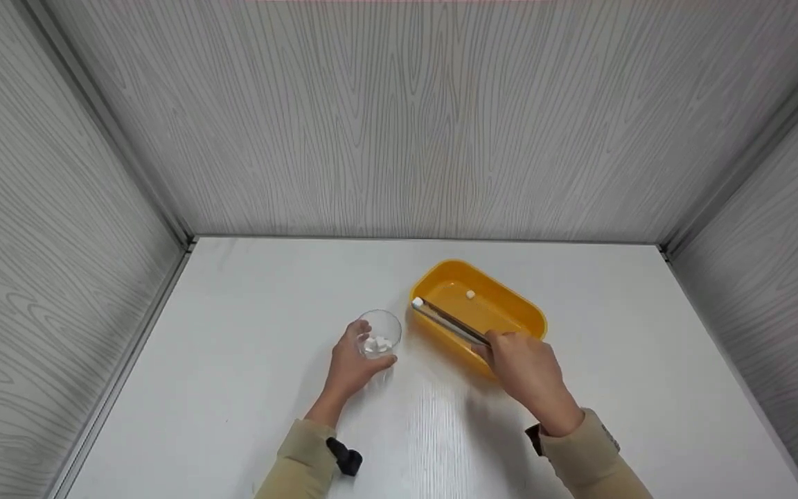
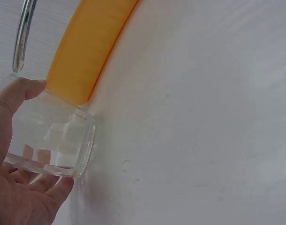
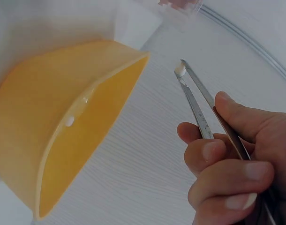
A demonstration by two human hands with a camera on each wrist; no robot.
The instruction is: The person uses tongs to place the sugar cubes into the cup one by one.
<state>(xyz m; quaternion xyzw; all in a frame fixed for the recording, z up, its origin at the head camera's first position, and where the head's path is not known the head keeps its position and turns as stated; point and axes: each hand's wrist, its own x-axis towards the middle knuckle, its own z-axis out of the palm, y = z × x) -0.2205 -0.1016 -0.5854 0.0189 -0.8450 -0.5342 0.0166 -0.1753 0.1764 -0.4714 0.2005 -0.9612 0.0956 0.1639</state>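
My left hand (image 1: pixel 352 365) grips a clear glass cup (image 1: pixel 383 320), thumb on one side and fingers round the other. Several small white pieces (image 1: pixel 377 344) lie inside it. In my right hand (image 1: pixel 527 371) are metal tweezers (image 1: pixel 456 324), whose tips pinch one white piece (image 3: pixel 180 70). That piece is above the left rim of a yellow tray (image 1: pixel 512 303), to the right of the cup. On the tray's floor lies another white piece (image 1: pixel 470 294). The left wrist view shows the cup's side (image 2: pixel 44 112) and the tweezers' tips close to its mouth.
Cup and tray stand on a white tabletop (image 1: pixel 267 298). A grey wood-grain panel (image 1: pixel 399 125) rises behind it, with similar panels at left (image 1: pixel 39 242) and right (image 1: pixel 773 242). A dark strap device (image 1: pixel 345 457) sits at the left cuff.
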